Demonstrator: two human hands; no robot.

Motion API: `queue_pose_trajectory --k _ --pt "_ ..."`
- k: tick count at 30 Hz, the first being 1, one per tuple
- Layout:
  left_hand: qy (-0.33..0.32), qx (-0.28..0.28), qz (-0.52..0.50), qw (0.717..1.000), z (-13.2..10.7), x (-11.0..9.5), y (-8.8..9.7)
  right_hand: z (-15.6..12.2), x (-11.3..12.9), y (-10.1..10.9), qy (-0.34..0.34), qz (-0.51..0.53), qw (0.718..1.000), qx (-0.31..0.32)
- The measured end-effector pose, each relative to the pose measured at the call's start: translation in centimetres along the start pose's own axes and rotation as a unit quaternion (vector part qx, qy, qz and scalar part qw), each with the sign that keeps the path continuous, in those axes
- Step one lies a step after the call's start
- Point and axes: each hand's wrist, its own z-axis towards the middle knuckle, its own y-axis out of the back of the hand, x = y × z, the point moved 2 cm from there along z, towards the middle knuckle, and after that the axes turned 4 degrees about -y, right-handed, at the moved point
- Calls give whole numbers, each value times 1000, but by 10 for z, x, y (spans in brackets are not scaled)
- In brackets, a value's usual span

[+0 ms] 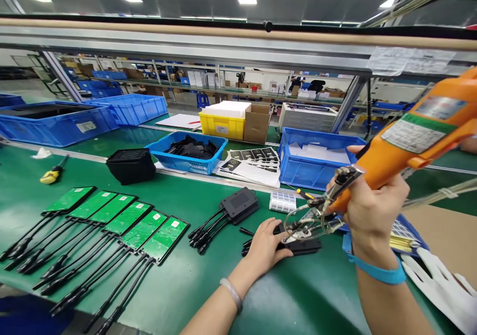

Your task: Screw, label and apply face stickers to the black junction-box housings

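My right hand [376,203], with a blue wrist strap, is closed around an orange power screwdriver [413,126]. Clear tubes surround its metal nose, which points down at a black plastic case [303,247] lying on the green bench. My left hand [264,243] presses on the cable end of that case, its thumb and fingers either side, close to the tool's tip. The exact contact at the tip is hidden by tubes and fingers. Left of it lies a closed black case [240,205] with short cables.
Several green circuit boards [128,217] with black cables lie in a row at left. Behind stand a blue basket [186,163] of black parts, a blue bin [288,166] and printed label sheets [253,168]. White gloves [441,285] lie at right; a yellow-handled screwdriver [52,176] lies far left.
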Motion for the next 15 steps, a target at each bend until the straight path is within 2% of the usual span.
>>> queue_pose_trajectory --k 9,15 --pt "2 -52 -31 998 -1 4 -3 -33 -32 -3 -22 -64 998 14" --pt "-3 -62 -46 997 -2 6 -5 -45 -37 -4 14 -89 996 12"
